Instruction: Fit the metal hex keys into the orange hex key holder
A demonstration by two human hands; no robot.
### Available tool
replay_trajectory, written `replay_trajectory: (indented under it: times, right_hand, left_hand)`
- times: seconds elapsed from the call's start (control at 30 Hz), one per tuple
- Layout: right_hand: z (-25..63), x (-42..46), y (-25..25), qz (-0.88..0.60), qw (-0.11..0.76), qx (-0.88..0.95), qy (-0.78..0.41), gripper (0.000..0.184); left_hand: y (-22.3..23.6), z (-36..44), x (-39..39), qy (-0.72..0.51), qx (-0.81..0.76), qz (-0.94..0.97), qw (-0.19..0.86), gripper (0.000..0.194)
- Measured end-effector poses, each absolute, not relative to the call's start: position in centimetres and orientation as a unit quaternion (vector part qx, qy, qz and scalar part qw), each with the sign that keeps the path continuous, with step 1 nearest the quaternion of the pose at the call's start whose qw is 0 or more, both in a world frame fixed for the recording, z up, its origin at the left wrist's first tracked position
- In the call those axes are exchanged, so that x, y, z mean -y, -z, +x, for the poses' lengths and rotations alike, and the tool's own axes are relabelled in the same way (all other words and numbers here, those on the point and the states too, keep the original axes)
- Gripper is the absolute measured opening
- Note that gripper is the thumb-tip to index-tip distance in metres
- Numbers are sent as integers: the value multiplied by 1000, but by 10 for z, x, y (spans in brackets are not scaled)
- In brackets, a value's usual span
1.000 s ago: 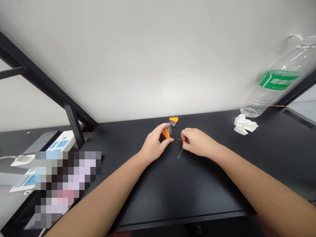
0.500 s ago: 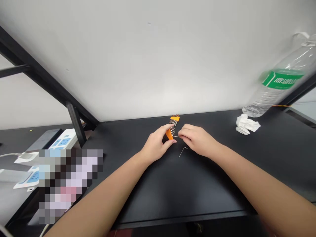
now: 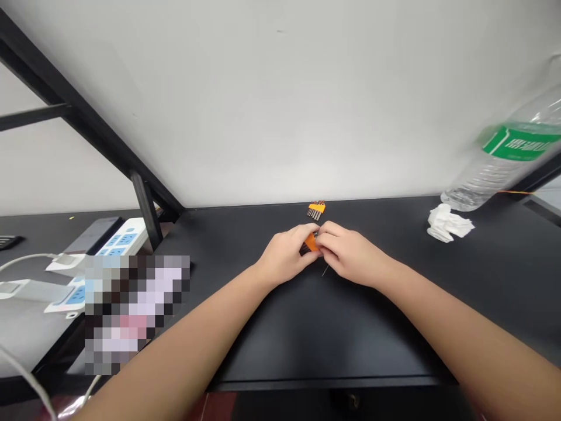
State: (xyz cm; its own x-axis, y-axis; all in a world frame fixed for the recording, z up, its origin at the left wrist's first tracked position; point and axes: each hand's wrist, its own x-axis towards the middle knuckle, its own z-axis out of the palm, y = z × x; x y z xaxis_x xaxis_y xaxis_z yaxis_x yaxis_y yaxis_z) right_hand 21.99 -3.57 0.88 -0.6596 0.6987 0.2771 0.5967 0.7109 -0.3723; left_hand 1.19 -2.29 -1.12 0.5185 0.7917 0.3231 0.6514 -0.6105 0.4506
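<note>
My left hand (image 3: 287,254) is closed around an orange hex key holder (image 3: 312,242), thumb and fingers gripping its sides. Against the holder's right edge are the pinched fingers of my right hand (image 3: 346,251); the hex key seen in them a moment earlier is now mostly hidden. A loose hex key (image 3: 325,271) lies on the black tabletop just below my right fingers, its upper part covered. Behind my hands, close to the wall, a second orange holder (image 3: 316,209) carries several hex keys.
At right, crumpled white tissue (image 3: 449,223) lies by a clear plastic bottle with a green label (image 3: 521,141). To the left are a black metal frame (image 3: 146,207), a white power strip (image 3: 125,234) with cables, and a pixelated patch. The table's front edge (image 3: 324,384) runs below my arms.
My right hand has moved in against the holder, closing the gap between the hands. The hex key it pinched has gone out of sight. The whole view has shifted slightly.
</note>
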Motion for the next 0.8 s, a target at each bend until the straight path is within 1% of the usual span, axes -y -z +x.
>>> replay_trajectory:
  times: [0.17, 0.23, 0.3, 0.43, 0.53, 0.63, 0.8]
  right_hand:
    - [219, 33, -6, -377, 229, 884, -152, 12]
    - [225, 31, -6, -396, 220, 880, -144, 9]
    - [232, 29, -7, -395, 186, 887, -150, 9]
    - [236, 31, -6, -356, 108, 910, -181, 16]
    - [231, 35, -7, -345, 66, 921, -168, 7]
    - [226, 39, -8, -361, 35, 919, -157, 14]
    - [226, 42, -7, -403, 5, 906, -129, 13]
  left_hand:
    - [12, 8, 22, -279, -414, 854, 143, 41]
    - [13, 7, 20, -293, -407, 855, 134, 35]
    - [14, 7, 20, -294, -404, 856, 130, 30]
    - [15, 7, 19, -285, -404, 859, 129, 26]
    - [16, 6, 19, -281, -402, 862, 125, 24]
    - [16, 5, 20, -275, -410, 862, 117, 24]
    - [17, 6, 21, -283, -411, 857, 130, 29]
